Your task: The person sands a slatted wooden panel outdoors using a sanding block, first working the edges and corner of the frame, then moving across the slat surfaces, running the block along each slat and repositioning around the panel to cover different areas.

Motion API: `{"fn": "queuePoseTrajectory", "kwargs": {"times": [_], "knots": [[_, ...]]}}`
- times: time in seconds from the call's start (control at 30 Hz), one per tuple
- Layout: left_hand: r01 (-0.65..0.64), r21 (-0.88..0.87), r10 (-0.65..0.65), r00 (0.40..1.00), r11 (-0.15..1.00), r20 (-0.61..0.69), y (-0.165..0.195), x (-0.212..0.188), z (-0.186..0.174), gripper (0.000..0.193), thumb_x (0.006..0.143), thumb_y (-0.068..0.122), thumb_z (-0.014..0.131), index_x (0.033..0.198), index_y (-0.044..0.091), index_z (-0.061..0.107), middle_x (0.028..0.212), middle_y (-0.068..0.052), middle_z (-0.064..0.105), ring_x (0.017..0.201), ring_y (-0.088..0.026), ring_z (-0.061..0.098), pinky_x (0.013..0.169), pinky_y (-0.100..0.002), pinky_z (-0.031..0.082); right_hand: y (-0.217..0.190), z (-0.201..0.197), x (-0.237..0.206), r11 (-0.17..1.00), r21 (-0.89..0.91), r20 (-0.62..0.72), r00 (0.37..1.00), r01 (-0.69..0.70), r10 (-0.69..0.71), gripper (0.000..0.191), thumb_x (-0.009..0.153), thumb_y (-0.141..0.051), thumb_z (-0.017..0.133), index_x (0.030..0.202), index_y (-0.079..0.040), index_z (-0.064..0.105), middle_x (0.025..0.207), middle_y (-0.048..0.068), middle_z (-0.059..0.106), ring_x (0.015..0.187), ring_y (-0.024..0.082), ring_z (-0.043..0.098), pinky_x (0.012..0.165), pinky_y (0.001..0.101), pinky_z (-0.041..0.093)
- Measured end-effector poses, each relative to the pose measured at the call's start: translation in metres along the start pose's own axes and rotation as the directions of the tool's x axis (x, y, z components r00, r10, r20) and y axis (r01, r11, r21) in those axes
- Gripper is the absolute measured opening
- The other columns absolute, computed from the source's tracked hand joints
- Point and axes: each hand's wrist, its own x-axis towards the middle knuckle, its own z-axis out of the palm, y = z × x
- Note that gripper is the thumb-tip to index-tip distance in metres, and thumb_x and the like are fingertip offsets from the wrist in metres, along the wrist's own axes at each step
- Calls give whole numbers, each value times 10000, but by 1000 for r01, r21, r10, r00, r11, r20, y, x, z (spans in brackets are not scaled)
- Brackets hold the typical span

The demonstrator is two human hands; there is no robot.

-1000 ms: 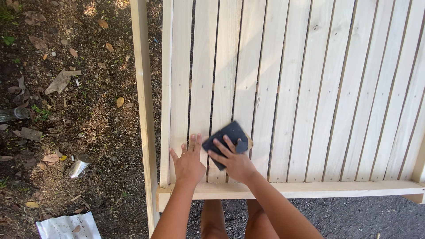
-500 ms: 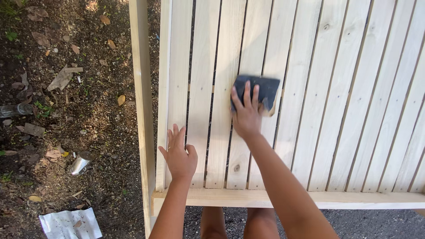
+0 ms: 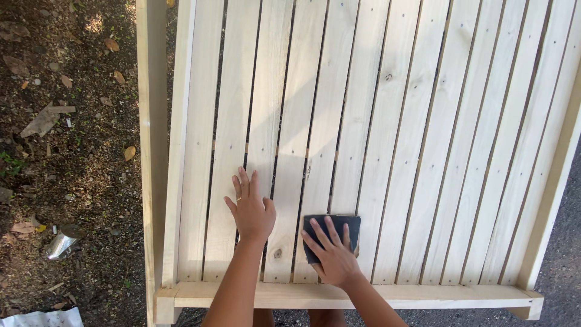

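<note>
right hand fingers spread, pressed flat on dark sanding pad near bottom rail of slatted wood panel, left hand flat, fingers together, just left of pad

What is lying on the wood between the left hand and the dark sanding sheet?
Nothing lies there. In the head view, only bare slat separates the left hand from the sanding sheet under the right hand.

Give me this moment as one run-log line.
left hand: flat on slatted wood panel | right hand: pressing dark sanding pad on slats near bottom rail | metal can on dirt at left
</note>
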Motion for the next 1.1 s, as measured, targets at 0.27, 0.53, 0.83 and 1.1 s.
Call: {"fn": "queuePoseTrajectory", "kwargs": {"times": [0.27,0.53,0.83,1.1], "knots": [[4,189,33,981,982,-194,26,22,32,672,1004,334,429,1640,208,250,1719,-116,145,1575,-362,86,1183,-683,14,61,-101,150,991,-130,-451,892,-35,-27,760,957,-509,532,1623,-241,281,1708,43,222,1576,353,177,1163,730,79],[69,182,-12,955,981,-296,27,24,60,620,1053,399,279,1652,242,261,1743,-54,144,1608,-287,93,1235,-611,-21,120,-224,283,953,-9,-447,853,-304,268,689,1116,-497,301,1709,-244,58,1787,-25,51,1649,302,16,1264,700,2],[75,143,-27,950,987,-310,20,20,70,627,1031,396,300,1643,259,286,1740,-36,162,1605,-286,123,1236,-614,-3,39,-43,89,996,-90,-367,930,-17,-17,697,1010,-481,328,1627,-192,179,1700,37,155,1561,331,70,1177,705,-10],[86,156,-31,946,984,-323,14,22,80,634,1022,397,317,1638,249,295,1737,-48,175,1598,-293,163,1233,-616,11,88,-16,103,989,-105,-341,930,106,-136,632,1020,-474,392,1602,-233,348,1690,8,267,1575,281,164,1207,650,-15]]}}
